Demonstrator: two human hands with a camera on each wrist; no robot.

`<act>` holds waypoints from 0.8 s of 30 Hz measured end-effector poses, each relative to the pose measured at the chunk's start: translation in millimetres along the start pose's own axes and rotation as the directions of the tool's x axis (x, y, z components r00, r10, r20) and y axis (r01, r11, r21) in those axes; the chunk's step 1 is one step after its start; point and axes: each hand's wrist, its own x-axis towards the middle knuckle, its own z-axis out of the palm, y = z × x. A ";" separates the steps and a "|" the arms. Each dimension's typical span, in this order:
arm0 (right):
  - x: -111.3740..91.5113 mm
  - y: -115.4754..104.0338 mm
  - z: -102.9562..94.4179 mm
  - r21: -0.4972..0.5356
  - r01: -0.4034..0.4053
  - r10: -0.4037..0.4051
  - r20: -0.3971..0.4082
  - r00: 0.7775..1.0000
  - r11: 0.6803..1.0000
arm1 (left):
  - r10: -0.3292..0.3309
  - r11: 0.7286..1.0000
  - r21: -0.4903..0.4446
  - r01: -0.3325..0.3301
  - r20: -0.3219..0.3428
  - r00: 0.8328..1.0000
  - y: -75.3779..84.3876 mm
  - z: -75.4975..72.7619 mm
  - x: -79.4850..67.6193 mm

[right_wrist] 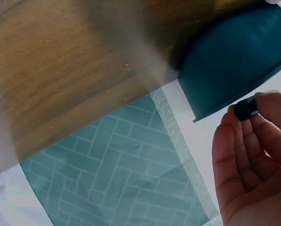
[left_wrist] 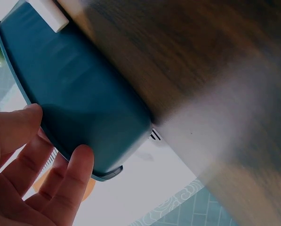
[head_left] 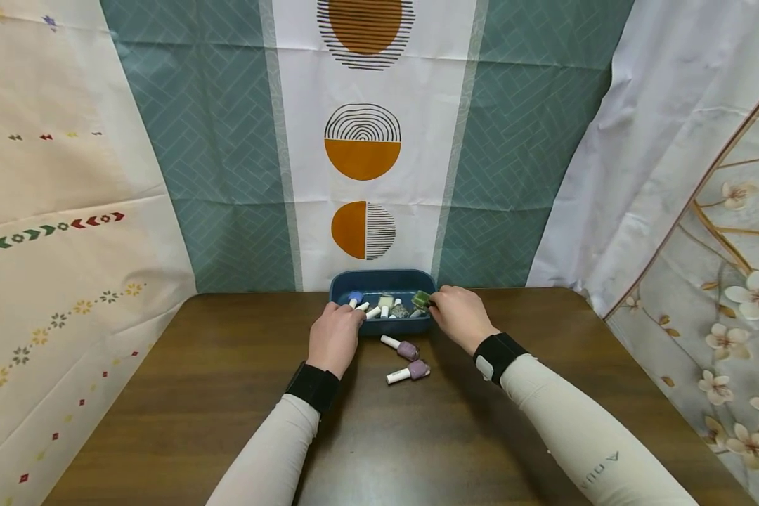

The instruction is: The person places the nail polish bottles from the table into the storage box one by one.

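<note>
A dark blue plastic bin stands at the back of the table, holding several nail polish bottles with white caps. My left hand grips the bin's rim at its left front corner, thumb and fingers on the edge in the left wrist view. Over the bin's right end, my right hand pinches a green nail polish bottle by its black cap. Two mauve nail polish bottles lie on the table before the bin, one nearer the bin and one closer to me.
The brown wooden table reaches back to a hanging cloth with teal and white panels. Patterned fabric hangs at the left and a floral cloth at the right.
</note>
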 end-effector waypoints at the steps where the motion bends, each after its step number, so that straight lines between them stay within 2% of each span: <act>1: 1.3 -0.7 1.1 -0.003 -0.003 0.003 0.002 1.000 1.000 | 0.001 1.000 -0.001 -0.001 -0.002 1.000 0.1 -0.1 -0.1; 11: 16.5 -8.8 7.4 -0.057 -0.026 0.029 0.054 0.998 0.998 | 0.029 1.000 0.005 -0.029 -0.041 0.999 -0.1 -1.1 -1.2; 24: 25.2 -14.2 18.8 -0.086 -0.048 0.049 0.005 0.999 0.995 | 0.026 1.000 0.015 -0.026 -0.029 0.999 0.3 -0.8 -0.9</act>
